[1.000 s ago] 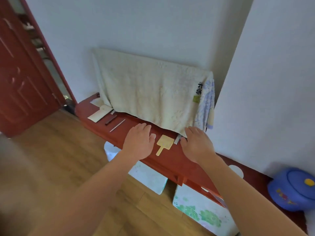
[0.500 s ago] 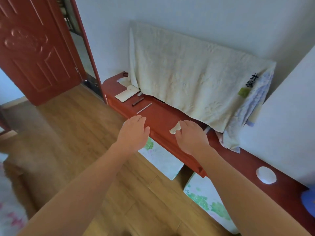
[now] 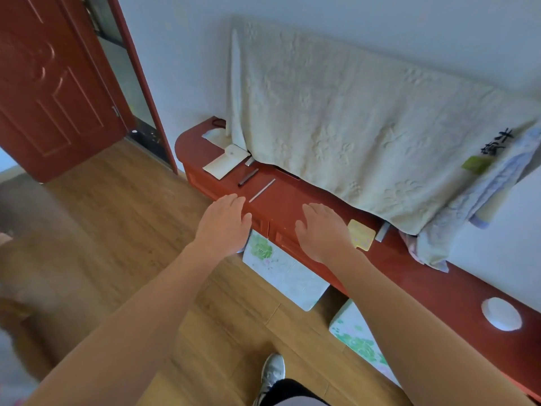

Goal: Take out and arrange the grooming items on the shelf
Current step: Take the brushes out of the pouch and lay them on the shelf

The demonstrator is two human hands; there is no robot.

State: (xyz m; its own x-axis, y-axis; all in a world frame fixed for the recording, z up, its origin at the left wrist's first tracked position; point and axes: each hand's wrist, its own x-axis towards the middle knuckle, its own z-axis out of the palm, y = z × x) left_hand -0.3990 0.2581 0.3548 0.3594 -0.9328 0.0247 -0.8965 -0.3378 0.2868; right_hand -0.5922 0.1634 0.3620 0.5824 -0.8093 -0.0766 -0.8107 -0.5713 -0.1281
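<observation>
**pix_q:** so what are the fingers doing?

**shelfwatcher:** Nothing's held. The left hand (image 3: pixel 224 227) is palm down, fingers (image 3: pixel 234 202) straight and pressed together. The right hand (image 3: pixel 322 230) is flat too, fingers (image 3: pixel 317 210) only slightly apart, thumb out to the side. Can't tell if either one touches the wood or just hovers.

**pix_q:** and the grooming stuff?

**shelfwatcher:** All on top of the red shelf (image 3: pixel 292 197). Closest is a flat yellow square piece (image 3: pixel 362 234) with rounded corners and a faint speckled pattern. It's just beside the right hand on the little-finger side, and the hand hides its near edge. Mirror or comb, can't tell. Right of that, a small grey metal bar (image 3: pixel 382 231) pokes out from under the towel (image 3: pixel 351 127).

Just past the left fingertips lies a thin silver stick (image 3: pixel 262 190), angled, its near end almost at the index finger. Farther on there's a dark stick (image 3: pixel 248 177), roughly parallel. Beyond it a short grey metal piece (image 3: pixel 249 162) sits right against a white pouch (image 3: pixel 227 162) at the towel's corner.

**pix_q:** count?

**shelfwatcher:** One yellow square piece, one silver stick, one dark stick, two grey metal bits, one white pouch. Plus one white round disc (image 3: pixel 501 314) well off to the right on the shelf, one cream towel, and two floral boxes (image 3: pixel 281 271) under the shelf.
</observation>
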